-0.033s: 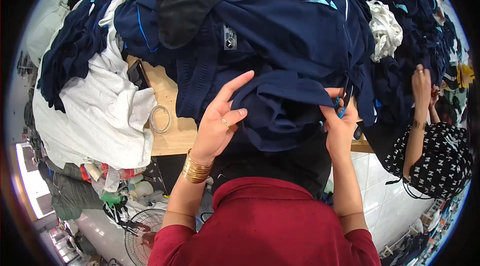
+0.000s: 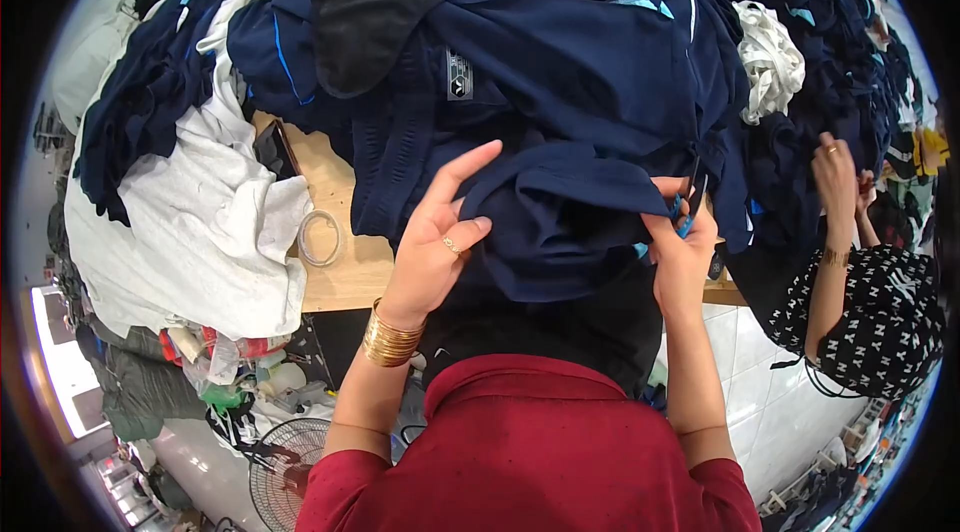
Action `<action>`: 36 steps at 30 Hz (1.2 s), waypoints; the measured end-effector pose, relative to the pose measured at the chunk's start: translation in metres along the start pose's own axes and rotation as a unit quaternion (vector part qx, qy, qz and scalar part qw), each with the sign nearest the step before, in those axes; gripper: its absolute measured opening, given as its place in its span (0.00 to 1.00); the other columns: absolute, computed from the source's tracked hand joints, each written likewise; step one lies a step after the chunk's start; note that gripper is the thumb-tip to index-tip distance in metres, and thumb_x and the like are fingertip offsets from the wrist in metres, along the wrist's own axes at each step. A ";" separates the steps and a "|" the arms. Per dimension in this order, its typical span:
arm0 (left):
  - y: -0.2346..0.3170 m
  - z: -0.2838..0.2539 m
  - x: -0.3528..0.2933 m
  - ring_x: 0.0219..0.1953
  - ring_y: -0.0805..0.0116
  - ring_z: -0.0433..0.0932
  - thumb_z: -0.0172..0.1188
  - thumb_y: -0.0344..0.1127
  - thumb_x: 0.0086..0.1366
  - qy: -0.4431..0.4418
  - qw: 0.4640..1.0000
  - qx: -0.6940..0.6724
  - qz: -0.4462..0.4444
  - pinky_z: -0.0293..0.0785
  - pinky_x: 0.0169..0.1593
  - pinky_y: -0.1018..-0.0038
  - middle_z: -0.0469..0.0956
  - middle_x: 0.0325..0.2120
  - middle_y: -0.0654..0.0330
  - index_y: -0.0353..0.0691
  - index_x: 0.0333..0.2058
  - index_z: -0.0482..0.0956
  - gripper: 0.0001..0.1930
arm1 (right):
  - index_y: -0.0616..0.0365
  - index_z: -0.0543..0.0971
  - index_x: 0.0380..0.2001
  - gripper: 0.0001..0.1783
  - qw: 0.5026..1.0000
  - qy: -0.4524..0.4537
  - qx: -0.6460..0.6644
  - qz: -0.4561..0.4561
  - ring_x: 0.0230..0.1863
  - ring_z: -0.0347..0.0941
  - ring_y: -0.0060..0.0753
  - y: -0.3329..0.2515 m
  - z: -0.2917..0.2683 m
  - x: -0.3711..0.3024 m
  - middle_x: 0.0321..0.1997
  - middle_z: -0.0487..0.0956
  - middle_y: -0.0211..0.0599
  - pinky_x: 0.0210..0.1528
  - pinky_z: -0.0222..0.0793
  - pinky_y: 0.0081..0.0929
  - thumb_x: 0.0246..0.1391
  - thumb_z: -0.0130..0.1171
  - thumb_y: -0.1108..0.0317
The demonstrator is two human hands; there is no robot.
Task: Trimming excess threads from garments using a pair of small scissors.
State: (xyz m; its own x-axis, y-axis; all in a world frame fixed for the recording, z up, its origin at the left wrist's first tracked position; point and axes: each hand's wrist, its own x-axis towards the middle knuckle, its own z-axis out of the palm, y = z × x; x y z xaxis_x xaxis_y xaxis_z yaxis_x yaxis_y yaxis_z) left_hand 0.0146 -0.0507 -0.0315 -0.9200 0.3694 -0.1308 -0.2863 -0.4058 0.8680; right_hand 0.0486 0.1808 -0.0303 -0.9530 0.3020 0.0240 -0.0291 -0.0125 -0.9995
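Note:
A navy garment [image 2: 545,267] hangs in loose folds between my two hands, over my lap at the table's front edge. My left hand [image 2: 432,252] pinches its left edge with the thumb, and the index finger points up and away from the cloth. My right hand [image 2: 684,257] grips the garment's right edge. In the same hand sits a small pair of scissors [image 2: 686,224] with blue handles, its dark blades pointing away from me. The fingers under the cloth are partly hidden.
Navy garments [image 2: 590,52] are heaped across the wooden table [image 2: 350,267], with a black cloth pad [image 2: 375,17] on top. White cloth [image 2: 210,212] and a tape roll [image 2: 320,237] lie left. White strips [image 2: 770,62] and another person's hand [image 2: 836,172] are right.
My left hand has shifted very slightly left, and the scissors have tilted a little in my right hand. At the right, the other person's hand has moved slightly left and down.

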 end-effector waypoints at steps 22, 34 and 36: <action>0.020 -0.036 -0.008 0.44 0.76 0.72 0.48 0.17 0.56 0.095 0.980 0.083 0.155 0.68 0.52 0.80 0.64 0.56 0.59 0.38 0.62 0.52 0.34 | 0.62 0.78 0.37 0.10 0.992 0.127 0.012 -0.014 0.15 0.55 0.06 0.013 -0.025 -0.003 0.24 0.76 0.24 0.15 0.45 0.08 0.49 0.56 0.80; 0.015 -0.042 -0.001 0.45 0.76 0.72 0.47 0.17 0.59 0.115 0.978 0.107 0.141 0.67 0.51 0.80 0.67 0.52 0.57 0.38 0.61 0.54 0.30 | 0.63 0.79 0.37 0.10 0.994 0.110 -0.025 -0.002 0.26 0.63 0.09 0.017 -0.023 0.001 0.30 0.76 0.25 0.28 0.56 0.08 0.50 0.57 0.80; 0.003 -0.058 0.014 0.41 0.78 0.72 0.50 0.20 0.61 0.155 0.969 0.157 0.107 0.68 0.48 0.82 0.73 0.41 0.59 0.39 0.59 0.56 0.27 | 0.63 0.79 0.38 0.11 0.996 0.085 -0.027 0.017 0.33 0.64 0.13 0.026 -0.021 0.009 0.30 0.73 0.23 0.38 0.58 0.11 0.49 0.57 0.80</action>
State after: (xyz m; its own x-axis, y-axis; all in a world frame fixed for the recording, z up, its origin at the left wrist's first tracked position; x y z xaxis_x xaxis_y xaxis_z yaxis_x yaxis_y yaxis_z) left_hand -0.0150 -0.0951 -0.0586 -0.9995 0.0166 -0.0260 -0.0282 -0.1532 0.9878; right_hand 0.0452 0.2034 -0.0567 -0.8881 0.4595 -0.0101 0.0236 0.0237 -0.9994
